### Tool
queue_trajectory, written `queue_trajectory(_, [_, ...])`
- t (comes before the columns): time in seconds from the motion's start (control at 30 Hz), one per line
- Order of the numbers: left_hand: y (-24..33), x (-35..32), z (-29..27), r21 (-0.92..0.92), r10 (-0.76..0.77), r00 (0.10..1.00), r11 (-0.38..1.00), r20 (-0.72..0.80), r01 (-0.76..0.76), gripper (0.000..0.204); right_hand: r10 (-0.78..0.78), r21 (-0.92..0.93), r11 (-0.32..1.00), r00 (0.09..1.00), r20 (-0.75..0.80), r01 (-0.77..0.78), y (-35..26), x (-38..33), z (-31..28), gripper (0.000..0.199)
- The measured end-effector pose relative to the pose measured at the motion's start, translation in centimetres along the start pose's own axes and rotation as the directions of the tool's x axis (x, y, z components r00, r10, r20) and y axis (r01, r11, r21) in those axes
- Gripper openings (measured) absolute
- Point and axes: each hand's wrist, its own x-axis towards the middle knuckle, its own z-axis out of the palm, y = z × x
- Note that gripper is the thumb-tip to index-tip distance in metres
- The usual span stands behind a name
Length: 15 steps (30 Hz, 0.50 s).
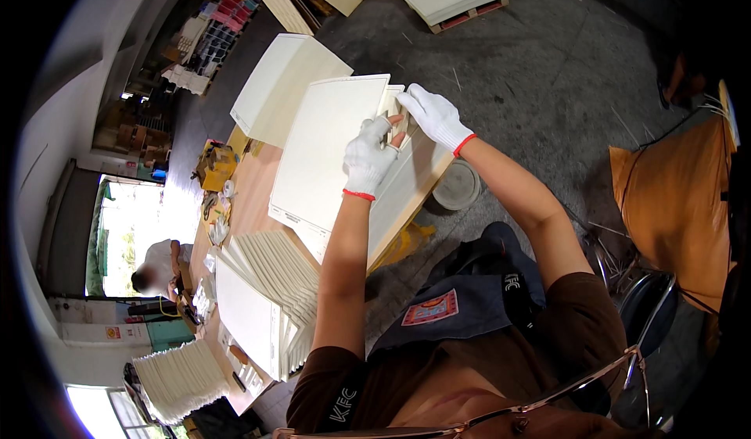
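Observation:
My left hand [371, 156], in a white glove with a red cuff and some bare fingertips, lies over the right edge of a large white sheet [332, 122]. Its thumb and forefinger point right, with a gap between them. Just beyond it my right hand [436, 116], also gloved in white with a red cuff, has its fingers bent together at the far corner of a lower white sheet [396, 89]. What lies under those fingers is partly hidden. Beneath both hands a stack of pale sheets [395, 204] rests on a wooden table [262, 175].
Another pale sheet [285, 87] lies beyond, and a fanned stack of sheets [254, 302] stands at left. A yellow box [217, 165] sits on the table. A round grey tub [457, 186] is on the floor. At far left, a person [162, 267] bends over work; an orange sack [673, 220] stands right.

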Motion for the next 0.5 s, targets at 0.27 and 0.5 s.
queue_trajectory(0.27, [0.6,-0.7,0.2,0.104,0.195,0.973,0.978,-0.125,-0.183,0.044,0.057,0.133,0.991,0.945,-0.321,-0.015,-1.8,-0.8,-1.4,0.041])
queue_trajectory(0.5, [0.9,-6.0,2.0,-0.138,-0.084,0.908,0.99,-0.41,0.03,0.039,0.348,0.789,0.28,0.824,0.447,-0.546,-3.5,-2.9,4.2,0.042])
